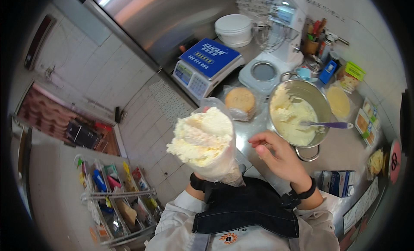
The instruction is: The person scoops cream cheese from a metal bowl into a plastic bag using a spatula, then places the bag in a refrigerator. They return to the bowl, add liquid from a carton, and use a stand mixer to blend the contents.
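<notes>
A clear plastic piping bag (226, 173) full of pale cream (205, 136) is held up in front of my body, its mouth wide and heaped. My left hand (201, 176) is mostly hidden behind the bag, its wrist showing below. My right hand (276, 154) hovers to the right of the bag with its fingers apart, holding nothing, beside the steel pot. The steel pot (321, 89) contains more cream, some smeared up its wall. A spatula with a purple handle (334, 124) rests in the pot, its blade in the cream.
Behind stand a blue-topped scale (208, 56), a white tub (233, 29) and a stand mixer (288, 40). A wrapped round cake layer (240, 100) sits left of the pot; a boxed carton (336, 183) lies nearer me. A storage rack (119, 197) is at lower left.
</notes>
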A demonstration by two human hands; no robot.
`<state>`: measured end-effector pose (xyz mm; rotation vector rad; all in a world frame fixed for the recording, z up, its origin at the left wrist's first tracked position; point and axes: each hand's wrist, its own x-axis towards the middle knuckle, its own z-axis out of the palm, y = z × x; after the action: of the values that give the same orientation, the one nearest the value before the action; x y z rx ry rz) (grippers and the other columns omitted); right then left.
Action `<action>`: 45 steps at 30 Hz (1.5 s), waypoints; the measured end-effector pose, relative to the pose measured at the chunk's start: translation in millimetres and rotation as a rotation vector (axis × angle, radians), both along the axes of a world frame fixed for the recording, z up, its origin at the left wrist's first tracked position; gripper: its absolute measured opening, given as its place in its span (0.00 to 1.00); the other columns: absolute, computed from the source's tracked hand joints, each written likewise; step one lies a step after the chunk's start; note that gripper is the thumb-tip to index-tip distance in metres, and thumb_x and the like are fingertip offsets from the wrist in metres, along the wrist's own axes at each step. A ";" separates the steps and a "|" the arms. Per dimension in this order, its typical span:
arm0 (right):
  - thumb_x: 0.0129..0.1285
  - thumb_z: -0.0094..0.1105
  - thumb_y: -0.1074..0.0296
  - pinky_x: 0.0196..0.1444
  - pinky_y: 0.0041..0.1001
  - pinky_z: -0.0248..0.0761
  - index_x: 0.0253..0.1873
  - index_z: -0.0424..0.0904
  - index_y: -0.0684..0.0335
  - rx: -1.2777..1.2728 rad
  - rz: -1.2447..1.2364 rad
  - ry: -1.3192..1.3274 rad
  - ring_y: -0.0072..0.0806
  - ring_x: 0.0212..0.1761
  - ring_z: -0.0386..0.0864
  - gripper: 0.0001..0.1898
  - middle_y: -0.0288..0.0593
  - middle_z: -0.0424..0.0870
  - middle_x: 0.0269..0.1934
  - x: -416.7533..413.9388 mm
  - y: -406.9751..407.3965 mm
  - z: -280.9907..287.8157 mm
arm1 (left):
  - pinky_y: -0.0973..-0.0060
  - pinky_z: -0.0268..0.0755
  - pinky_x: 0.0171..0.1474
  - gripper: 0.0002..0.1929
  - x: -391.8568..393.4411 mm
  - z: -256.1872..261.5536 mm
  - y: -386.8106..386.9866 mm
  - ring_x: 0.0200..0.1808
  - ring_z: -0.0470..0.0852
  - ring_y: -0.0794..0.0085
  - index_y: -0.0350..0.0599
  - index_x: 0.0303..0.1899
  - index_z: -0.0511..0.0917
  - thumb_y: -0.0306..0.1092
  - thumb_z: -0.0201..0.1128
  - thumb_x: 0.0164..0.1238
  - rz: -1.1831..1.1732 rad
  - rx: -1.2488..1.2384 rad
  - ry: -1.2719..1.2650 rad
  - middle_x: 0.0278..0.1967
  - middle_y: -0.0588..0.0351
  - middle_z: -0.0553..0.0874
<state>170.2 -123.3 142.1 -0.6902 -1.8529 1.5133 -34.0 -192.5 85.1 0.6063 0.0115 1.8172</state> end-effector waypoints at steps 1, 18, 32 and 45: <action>0.68 0.58 0.64 0.41 0.25 0.71 0.47 0.78 0.67 -0.097 0.065 0.025 0.26 0.39 0.77 0.11 0.41 0.80 0.35 -13.3 -2.3 -6.4 | 0.59 0.63 0.68 0.45 -0.5 -0.8 -6.4 0.68 0.67 0.61 0.52 0.75 0.48 0.64 0.55 0.62 0.014 0.002 0.006 0.69 0.52 0.64; 0.75 0.48 0.58 0.44 0.23 0.72 0.43 0.72 0.63 -0.504 0.167 0.111 0.21 0.38 0.75 0.13 0.37 0.77 0.37 -144.1 -64.8 -30.6 | 0.58 0.68 0.65 0.45 -102.8 -19.7 -86.2 0.65 0.70 0.60 0.55 0.75 0.49 0.64 0.58 0.62 0.081 -0.015 -0.194 0.67 0.52 0.68; 0.72 0.42 0.65 0.22 0.23 0.61 0.38 0.67 0.59 -0.872 -0.030 0.302 0.19 0.23 0.68 0.07 0.34 0.72 0.29 -174.5 -86.0 -30.1 | 0.58 0.66 0.67 0.47 -152.1 -44.5 -88.1 0.67 0.68 0.52 0.40 0.71 0.55 0.51 0.67 0.53 0.117 -0.154 0.218 0.67 0.44 0.67; 0.75 0.47 0.58 0.16 0.16 0.47 0.39 0.67 0.57 -0.600 -0.195 0.110 0.10 0.17 0.56 0.11 0.24 0.62 0.21 -122.7 -72.9 1.6 | 0.64 0.46 0.74 0.43 -126.9 -28.8 -72.9 0.72 0.59 0.60 0.37 0.69 0.56 0.38 0.65 0.51 0.225 -0.146 0.949 0.69 0.48 0.64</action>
<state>47.4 -196.2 143.7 -0.9996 -1.2015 1.9392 -160.9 -265.4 56.3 1.3431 0.8669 1.5583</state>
